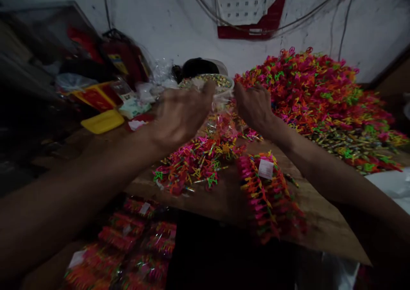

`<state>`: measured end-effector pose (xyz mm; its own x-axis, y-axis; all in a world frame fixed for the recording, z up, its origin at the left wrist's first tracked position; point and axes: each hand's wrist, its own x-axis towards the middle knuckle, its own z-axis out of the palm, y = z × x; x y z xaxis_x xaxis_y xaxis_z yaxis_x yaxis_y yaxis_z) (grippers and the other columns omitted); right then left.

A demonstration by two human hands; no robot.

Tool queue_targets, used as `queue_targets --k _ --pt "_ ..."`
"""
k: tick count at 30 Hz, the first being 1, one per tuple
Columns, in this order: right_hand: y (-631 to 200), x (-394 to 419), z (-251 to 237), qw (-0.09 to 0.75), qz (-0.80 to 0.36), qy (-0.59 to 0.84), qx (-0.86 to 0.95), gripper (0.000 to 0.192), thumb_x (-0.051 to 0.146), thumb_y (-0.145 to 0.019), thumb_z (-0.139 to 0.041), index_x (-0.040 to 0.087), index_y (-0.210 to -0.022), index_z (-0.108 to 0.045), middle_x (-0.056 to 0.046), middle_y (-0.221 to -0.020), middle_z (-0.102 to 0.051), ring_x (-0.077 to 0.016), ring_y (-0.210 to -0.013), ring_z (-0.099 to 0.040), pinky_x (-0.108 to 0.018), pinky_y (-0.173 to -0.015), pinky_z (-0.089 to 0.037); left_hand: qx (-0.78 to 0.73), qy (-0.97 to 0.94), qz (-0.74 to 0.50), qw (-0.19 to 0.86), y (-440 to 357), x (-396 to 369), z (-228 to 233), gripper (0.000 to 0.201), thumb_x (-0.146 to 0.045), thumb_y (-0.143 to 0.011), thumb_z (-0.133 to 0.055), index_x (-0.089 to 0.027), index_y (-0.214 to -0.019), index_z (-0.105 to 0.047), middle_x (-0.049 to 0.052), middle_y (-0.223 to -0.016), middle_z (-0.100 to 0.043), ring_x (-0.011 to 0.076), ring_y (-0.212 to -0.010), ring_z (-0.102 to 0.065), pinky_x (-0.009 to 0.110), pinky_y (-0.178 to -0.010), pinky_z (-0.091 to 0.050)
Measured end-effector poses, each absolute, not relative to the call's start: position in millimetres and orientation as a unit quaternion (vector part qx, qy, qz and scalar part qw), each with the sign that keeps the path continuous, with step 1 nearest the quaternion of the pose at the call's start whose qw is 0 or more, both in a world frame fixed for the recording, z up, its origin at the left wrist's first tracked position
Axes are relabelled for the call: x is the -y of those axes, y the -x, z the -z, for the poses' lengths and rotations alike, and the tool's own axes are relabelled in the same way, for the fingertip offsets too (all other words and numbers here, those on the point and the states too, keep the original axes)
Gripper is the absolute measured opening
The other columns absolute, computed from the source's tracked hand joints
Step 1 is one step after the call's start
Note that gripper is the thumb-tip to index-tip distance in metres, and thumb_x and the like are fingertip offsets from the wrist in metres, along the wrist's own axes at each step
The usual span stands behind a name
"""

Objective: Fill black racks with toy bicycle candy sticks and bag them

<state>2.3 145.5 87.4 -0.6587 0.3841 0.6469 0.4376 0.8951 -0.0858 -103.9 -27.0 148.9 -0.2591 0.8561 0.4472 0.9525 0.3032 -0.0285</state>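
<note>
My left hand (181, 112) and my right hand (254, 106) are raised over the table, level with each other, their fingers closed. Between them hangs a transparent plastic bag (221, 106), its upper part pinched from both sides; motion blur hides the exact finger grip. Below the bag lies a loose heap of small bright plastic pieces (195, 162) in pink, orange, yellow and green. Closer to me, under my right forearm, a packed row of similar pieces (264, 196) bears a white label (265, 168) and hangs over the table edge.
A large pile of colourful pieces (310, 89) rises at the right against the wall. Behind my hands stands a bowl of small mixed bits (224, 83). A yellow tray (102, 121) sits at left. Several filled packs (121, 234) lie at lower left, below the wooden tabletop (323, 215).
</note>
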Motion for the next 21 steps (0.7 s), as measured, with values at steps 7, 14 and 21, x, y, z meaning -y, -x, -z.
queue_targets --k 7,14,21 --pt "-54 -125 -76 0.373 -0.035 0.220 0.900 0.054 0.031 -0.099 -0.039 0.016 -0.151 -0.047 -0.017 -0.107 -0.068 -0.0356 -0.117 -0.062 -0.062 -0.113 -0.039 0.840 0.468 0.102 0.254 136 11 -158 0.036 -0.013 -0.100 -0.036 -0.007 -0.131 -0.054 0.019 -0.117 -0.067 0.0312 -0.105 -0.063 0.054 -0.093 -0.048" --pt "-90 -181 -28 0.323 -0.044 0.445 0.834 0.038 0.016 -0.093 -0.045 0.013 -0.126 -0.061 -0.015 -0.092 -0.071 -0.0273 -0.096 -0.068 -0.047 -0.098 -0.047 0.840 0.467 0.219 0.170 138 -18 -75 0.027 -0.027 -0.100 -0.047 -0.017 -0.119 -0.063 0.011 -0.091 -0.069 0.0296 -0.091 -0.065 0.053 -0.093 -0.047" --pt "-152 -209 59 0.352 -0.563 0.482 0.571 0.012 0.022 -0.076 -0.068 0.021 -0.075 -0.055 0.002 -0.060 -0.057 -0.0143 -0.055 -0.056 -0.029 -0.061 -0.054 0.669 0.285 0.654 -0.210 96 -63 34 0.026 -0.017 -0.071 -0.082 -0.021 -0.068 -0.056 -0.004 -0.056 -0.053 0.0131 -0.055 -0.054 0.022 -0.051 -0.040"
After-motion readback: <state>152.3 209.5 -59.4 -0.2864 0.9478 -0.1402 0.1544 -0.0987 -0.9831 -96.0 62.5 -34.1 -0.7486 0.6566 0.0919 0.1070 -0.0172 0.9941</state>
